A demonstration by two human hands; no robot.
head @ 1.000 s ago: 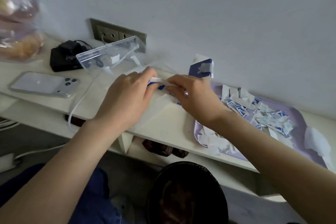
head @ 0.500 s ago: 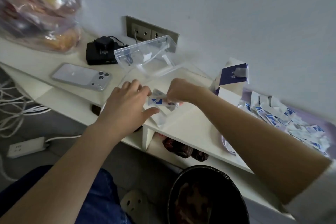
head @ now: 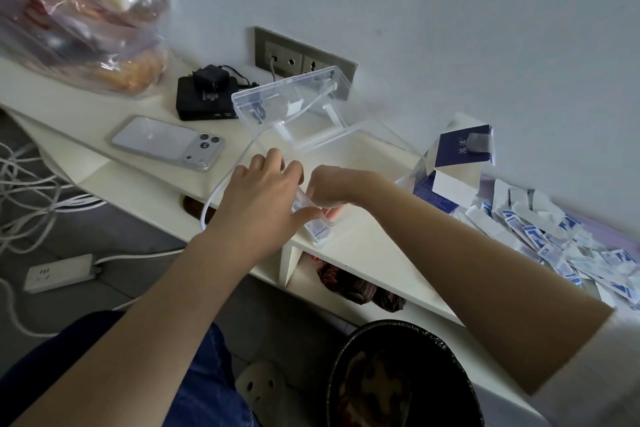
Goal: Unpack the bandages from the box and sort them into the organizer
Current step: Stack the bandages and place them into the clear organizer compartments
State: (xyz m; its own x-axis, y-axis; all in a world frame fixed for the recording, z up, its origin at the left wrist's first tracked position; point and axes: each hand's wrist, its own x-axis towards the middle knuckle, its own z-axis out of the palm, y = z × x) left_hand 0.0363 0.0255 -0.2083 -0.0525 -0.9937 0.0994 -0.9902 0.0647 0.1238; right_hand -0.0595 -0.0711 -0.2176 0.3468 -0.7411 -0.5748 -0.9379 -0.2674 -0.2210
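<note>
At the middle of the frame, the two hands meet over the near corner of the clear organizer (head: 332, 139), which lies on the cream tabletop (head: 363, 246) with its lid (head: 287, 94) standing open toward the wall. The left hand (head: 263, 198) has its thumb stretched to the right and its fingers bent, and it pinches a small stack of bandages (head: 317, 229). The right hand (head: 334, 184) is curled and grips the same stack from the other side, with its fingertips below. The stack stands on edge at this near corner (it seems to be inside the organizer, but the clear walls make this hard to tell).

At the right of the hands, the blue and white box (head: 460, 149) stands open near the wall. Further right, a loose pile (head: 547, 239) of wrapped bandages lies on a purple tray (head: 620, 236).

At the left of the organizer a phone (head: 166, 142) lies face down, and behind it there is a black adapter (head: 204, 97) below a wall socket (head: 294, 55). A plastic bag (head: 79, 10) with food fills the upper left. At the bottom, a dark bin (head: 398, 374) stands on the floor, and a power strip (head: 59, 272) lies at the lower left.
</note>
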